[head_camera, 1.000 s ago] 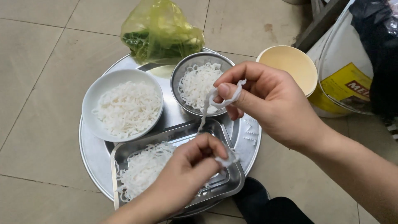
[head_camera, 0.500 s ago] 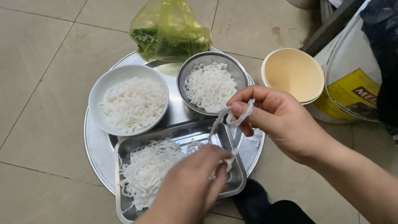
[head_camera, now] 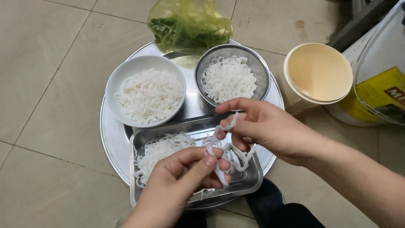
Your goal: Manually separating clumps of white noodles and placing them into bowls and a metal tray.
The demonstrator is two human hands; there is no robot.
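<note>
A tiled floor [head_camera: 50,84] carries everything. On it lies a round metal platter [head_camera: 110,135], the largest thing here, with its far edge under a green plastic bag [head_camera: 187,25] of leafy greens. Beside the platter's right edge stands a cream tub [head_camera: 319,74], open and upright, and past that, at the floor's right edge, a big clear container [head_camera: 379,88] with a yellow label.

On the platter's near edge sits a rectangular steel tray [head_camera: 249,181] with a heap of white noodles at its left end. At the platter's left side is a white bowl [head_camera: 122,71] full of noodles; at its far right is a steel bowl [head_camera: 259,69], also with noodles, just beside the white one but apart from it.

Both hands hang over the tray's right half. The right hand [head_camera: 274,131] comes in from the right, and the left hand [head_camera: 177,185] comes up from the near edge. Between them runs a tangle of noodle strands [head_camera: 230,150], held above the tray. The right grip is narrow, thumb and forefinger pinching the top of a strand; the left grip is closed on the lower end, thumb pressed against the fingers. Dark cloth [head_camera: 274,211] shows at the near edge under the wrists.
</note>
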